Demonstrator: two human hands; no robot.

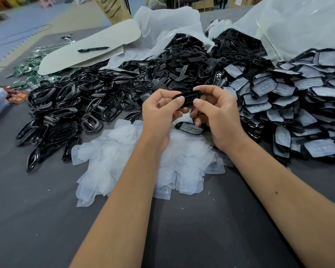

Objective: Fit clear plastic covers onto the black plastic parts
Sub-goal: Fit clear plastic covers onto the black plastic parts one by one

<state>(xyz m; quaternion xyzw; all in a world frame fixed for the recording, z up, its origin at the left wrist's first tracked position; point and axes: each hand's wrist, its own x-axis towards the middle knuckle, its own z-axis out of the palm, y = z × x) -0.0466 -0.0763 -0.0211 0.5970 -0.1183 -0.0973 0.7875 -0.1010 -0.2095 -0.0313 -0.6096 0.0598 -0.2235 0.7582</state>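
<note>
From the head view, your left hand (159, 111) and right hand (215, 115) meet above the grey tabletop (201, 229), and both hold one black plastic part (188, 96) between them. Your left fingers (179, 99) are curled, with the thumb tip pressed on the part's left end. Your right fingers (198, 102) are curled too, the thumb pinching the part's near edge while the other fingers wrap over its far right end. Whether a clear cover already sits on this part, you cannot tell from here.

Just below your hands lies a heap of clear plastic covers (135, 163), spread on the tabletop under your wrists. One black part with a cover on it (190, 128) lies at the top of that heap, just under your right hand.

To your left a pile of glossy black frames (66, 113) spreads across the tabletop. Beyond your hands, black parts (182, 64) spill from an open white plastic bag (166, 22). To your right a big pile of covered parts (298, 105) is stacked, with a second clear bag (302, 22) behind it.

Farther left, a black marker (93, 49) lies on a pale card sheet (89, 45), with green circuit boards (29, 68) beside it.
</note>
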